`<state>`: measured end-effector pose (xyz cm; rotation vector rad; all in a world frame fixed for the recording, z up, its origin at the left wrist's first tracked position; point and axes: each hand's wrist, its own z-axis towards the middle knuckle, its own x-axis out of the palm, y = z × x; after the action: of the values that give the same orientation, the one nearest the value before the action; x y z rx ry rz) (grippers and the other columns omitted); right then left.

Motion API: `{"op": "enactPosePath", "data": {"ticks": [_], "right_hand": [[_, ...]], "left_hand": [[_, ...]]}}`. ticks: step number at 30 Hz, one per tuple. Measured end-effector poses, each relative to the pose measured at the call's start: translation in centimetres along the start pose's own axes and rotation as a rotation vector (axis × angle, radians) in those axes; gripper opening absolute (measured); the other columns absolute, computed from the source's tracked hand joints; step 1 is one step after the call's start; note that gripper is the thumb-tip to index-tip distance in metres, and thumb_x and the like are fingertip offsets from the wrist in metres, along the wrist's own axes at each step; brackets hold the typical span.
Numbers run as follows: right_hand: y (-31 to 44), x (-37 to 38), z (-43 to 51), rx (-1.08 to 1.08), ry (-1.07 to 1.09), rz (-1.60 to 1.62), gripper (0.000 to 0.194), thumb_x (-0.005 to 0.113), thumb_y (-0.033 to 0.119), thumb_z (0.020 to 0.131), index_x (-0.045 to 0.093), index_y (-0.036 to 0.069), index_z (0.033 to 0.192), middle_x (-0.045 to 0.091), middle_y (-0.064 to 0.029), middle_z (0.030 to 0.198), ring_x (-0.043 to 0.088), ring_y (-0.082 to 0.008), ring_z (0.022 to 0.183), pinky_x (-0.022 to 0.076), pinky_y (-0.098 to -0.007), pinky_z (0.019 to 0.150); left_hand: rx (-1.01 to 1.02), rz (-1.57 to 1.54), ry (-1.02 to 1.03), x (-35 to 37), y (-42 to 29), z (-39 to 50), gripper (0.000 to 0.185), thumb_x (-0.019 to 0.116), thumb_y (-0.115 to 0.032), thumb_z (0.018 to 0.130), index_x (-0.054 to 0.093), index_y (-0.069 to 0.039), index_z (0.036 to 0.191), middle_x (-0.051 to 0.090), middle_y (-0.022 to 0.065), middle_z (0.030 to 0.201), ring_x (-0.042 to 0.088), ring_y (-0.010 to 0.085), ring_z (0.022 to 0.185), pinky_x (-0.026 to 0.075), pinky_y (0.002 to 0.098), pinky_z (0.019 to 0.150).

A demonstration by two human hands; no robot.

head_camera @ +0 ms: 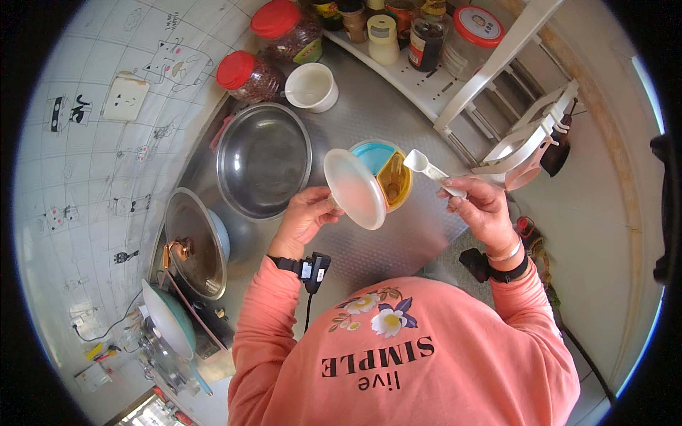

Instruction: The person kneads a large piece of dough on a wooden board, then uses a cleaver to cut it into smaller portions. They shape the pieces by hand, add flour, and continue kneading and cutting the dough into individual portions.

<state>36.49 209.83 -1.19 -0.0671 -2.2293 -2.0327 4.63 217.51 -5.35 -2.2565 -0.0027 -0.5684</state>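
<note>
Between finger and thumb, my left hand (309, 215) holds a translucent white plastic lid (354, 189) by its edge. The lid is tilted over a round divided seasoning box (406, 183) and hides part of it. A blue compartment (370, 155) and a yellow compartment (393, 178) show in the box; whatever the yellow one contains is hard to make out. My right hand (477, 205) grips a small white measuring spoon (432, 171) by its handle. Its bowl is beside the box's right rim, and I cannot tell whether it carries anything.
Left of the box stands a wide steel basin (264, 162), with a white cup (311, 88) behind it. Red-lidded jars (250, 77) line the wall. A white rack (410, 85) with condiment bottles fills the back right. A glass lid (196, 243) rests on a bowl at left.
</note>
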Motion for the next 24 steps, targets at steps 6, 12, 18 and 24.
{"op": "enactPosePath", "data": {"ticks": [6, 12, 18, 24], "right_hand": [[-0.1, 0.3, 0.6, -0.075, 0.005, -0.072, 0.021, 0.055, 0.001, 0.081, 0.059, -0.002, 0.101, 0.061, -0.0080, 0.087, 0.056, -0.0133, 0.075, 0.0455, -0.0251, 0.067], [-0.4, 0.5, 1.0, -0.075, 0.024, -0.076, 0.019, 0.055, 0.001, 0.080, 0.059, -0.003, 0.098, 0.062, -0.0091, 0.085, 0.059, -0.0155, 0.076, 0.0462, -0.0267, 0.068], [0.4, 1.5, 2.8, -0.163, 0.070, -0.245, 0.022, 0.057, 0.002, 0.079, 0.059, -0.003, 0.100, 0.063, -0.0118, 0.085, 0.061, -0.0180, 0.075, 0.0467, -0.0277, 0.064], [0.9, 2.1, 4.8, -0.212, 0.038, -0.683, 0.035, 0.062, 0.007, 0.077, 0.053, -0.002, 0.111, 0.061, -0.0087, 0.071, 0.057, -0.0148, 0.057, 0.0456, -0.0263, 0.054]], "left_hand": [[0.042, -0.078, 0.064, -0.1, 0.5, 0.6, 0.022, 0.064, -0.007, 0.079, 0.061, 0.000, 0.099, 0.064, 0.0095, 0.085, 0.063, 0.0150, 0.073, 0.054, 0.0234, 0.059], [0.090, -0.251, 0.058, 0.4, 0.9, 0.3, 0.025, 0.066, -0.009, 0.077, 0.059, 0.000, 0.100, 0.063, 0.0099, 0.089, 0.062, 0.0184, 0.081, 0.052, 0.0300, 0.071], [0.106, -0.069, 0.004, 0.4, 0.8, 0.3, 0.024, 0.066, -0.009, 0.078, 0.059, -0.001, 0.100, 0.063, 0.0103, 0.090, 0.062, 0.0190, 0.079, 0.052, 0.0316, 0.071], [0.077, -0.078, 0.039, 0.8, 0.1, 0.1, 0.025, 0.063, -0.008, 0.080, 0.060, -0.001, 0.103, 0.064, 0.0082, 0.089, 0.062, 0.0152, 0.076, 0.053, 0.0258, 0.067]]}}
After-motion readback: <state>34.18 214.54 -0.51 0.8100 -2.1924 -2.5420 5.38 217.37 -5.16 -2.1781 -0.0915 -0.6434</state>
